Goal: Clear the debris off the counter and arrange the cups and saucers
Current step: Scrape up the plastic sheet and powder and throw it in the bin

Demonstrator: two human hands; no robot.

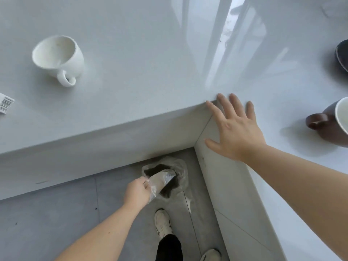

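Left hand: the left hand (136, 191) is low, below the counter edge, and its fingers are closed around a crumpled piece of clear plastic wrap (162, 180).
Plastic wrap: it is over the mouth of a small bin lined with a clear plastic bag (181, 173), which stands on the grey tiled floor (47, 213) in the inner corner of the counter. The inside of the bin looks dark.
Right hand: the right hand (234, 127) is open and flat, fingers spread, palm down on the glossy white L-shaped counter (141, 53) just at its inner corner. It holds nothing.
White cup: a white ceramic cup with a handle (59, 57) is on the left part of the counter, tilted on its side, with the opening toward the camera.
Brown cup: a brown ceramic cup with white inside (333, 123) stands at the right edge of the view, handle to the left.
Dark dish: a dark round object (341, 53) is further back at the right edge; I cannot tell if it is a saucer.
Paper: a white paper with a barcode (5, 102) lies at the left edge.
Feet: two light shoes (162, 222) are on the floor.
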